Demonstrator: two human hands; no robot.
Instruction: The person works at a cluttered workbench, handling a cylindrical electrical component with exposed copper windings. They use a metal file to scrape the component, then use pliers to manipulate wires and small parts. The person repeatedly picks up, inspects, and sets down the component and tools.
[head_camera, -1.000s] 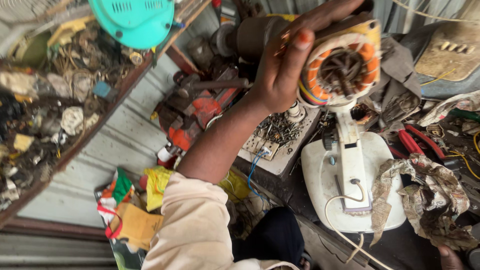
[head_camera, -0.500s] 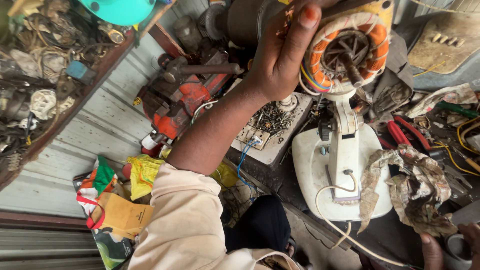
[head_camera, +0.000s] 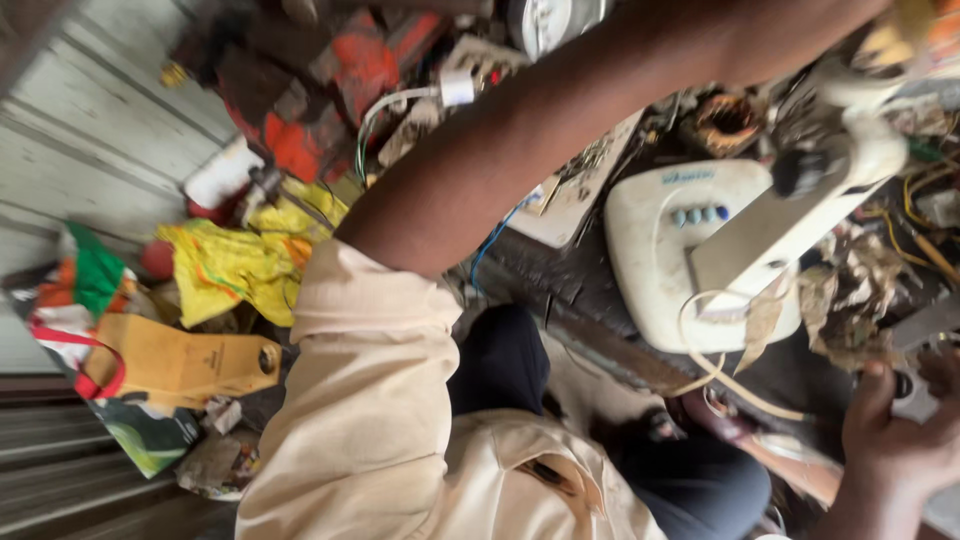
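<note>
My left forearm (head_camera: 560, 130) in a rolled cream sleeve reaches up to the top right, and my left hand is cut off by the frame edge. Below the arm lies a white fan base (head_camera: 655, 270) with blue buttons. Its white neck (head_camera: 800, 220) slants up to the right. My right hand (head_camera: 900, 450) sits at the bottom right, thumb up, fingers curled on a grey metal piece (head_camera: 915, 400) at the frame edge. A cream cord (head_camera: 725, 375) loops from the base toward that hand.
A small copper coil (head_camera: 725, 120) and a white tray of small parts (head_camera: 575, 205) lie beside the base. Orange-red machinery (head_camera: 300, 140), yellow cloth (head_camera: 235, 265) and a yellow bag (head_camera: 180, 365) crowd the left, over corrugated metal sheet (head_camera: 80, 150). A dirty rag (head_camera: 850, 290) lies at right.
The view has dropped and closed in. The orange-wound motor stator and my left hand gripping it have gone out of the top. My right hand now shows more fully.
</note>
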